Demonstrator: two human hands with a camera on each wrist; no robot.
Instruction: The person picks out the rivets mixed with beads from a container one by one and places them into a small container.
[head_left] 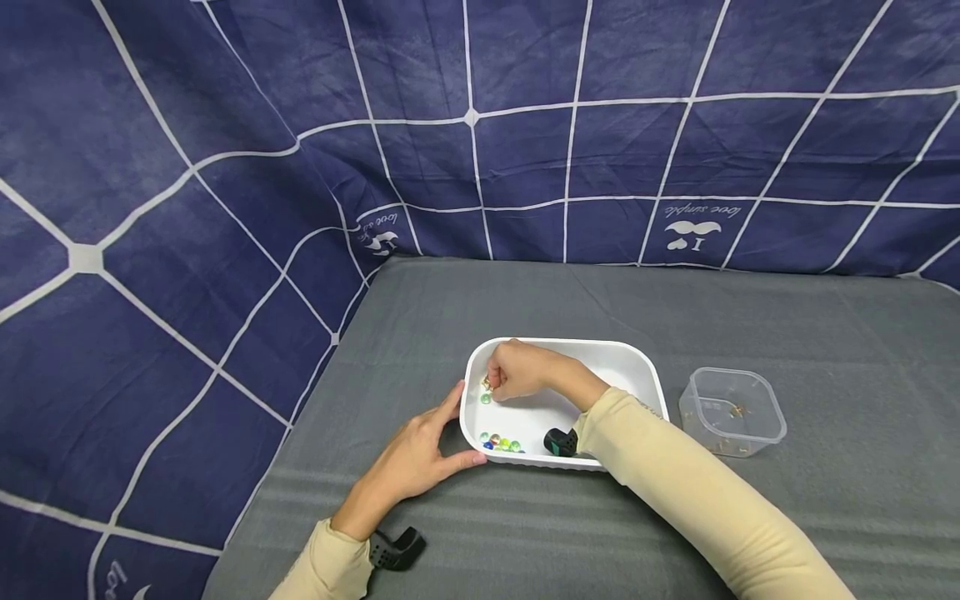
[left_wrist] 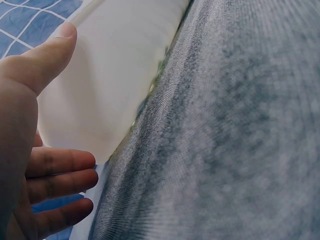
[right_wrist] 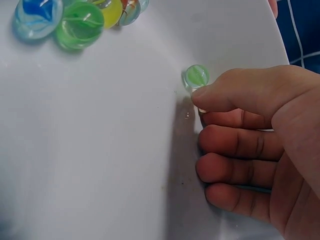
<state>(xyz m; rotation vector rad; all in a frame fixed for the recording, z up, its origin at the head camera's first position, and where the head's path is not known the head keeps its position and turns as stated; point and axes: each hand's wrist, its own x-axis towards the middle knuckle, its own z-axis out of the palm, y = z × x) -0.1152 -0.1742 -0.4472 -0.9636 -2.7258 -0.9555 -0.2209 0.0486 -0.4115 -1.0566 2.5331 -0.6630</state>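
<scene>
My right hand [head_left: 517, 371] reaches into a white plastic tub [head_left: 600, 358] at its left end. Between thumb and forefinger it pinches a small gold-coloured piece [right_wrist: 202, 111], mostly hidden by the fingers. A green marble [right_wrist: 197, 76] lies just beyond the thumb tip. Several glass marbles [head_left: 504, 442], in blue, green and yellow, are gathered at the tub's front left corner. My left hand [head_left: 416, 454] rests against the tub's left end with fingers and thumb extended, the thumb at the front rim. In the left wrist view those fingers [left_wrist: 62, 162] lie beside the tub wall.
To the right of the tub stands a clear plastic container [head_left: 731, 379] with small gold-coloured bits [head_left: 738, 411] in it. Both stand on a grey cloth surface [head_left: 525, 300]. A blue checked curtain [head_left: 525, 158] hangs behind and at the left.
</scene>
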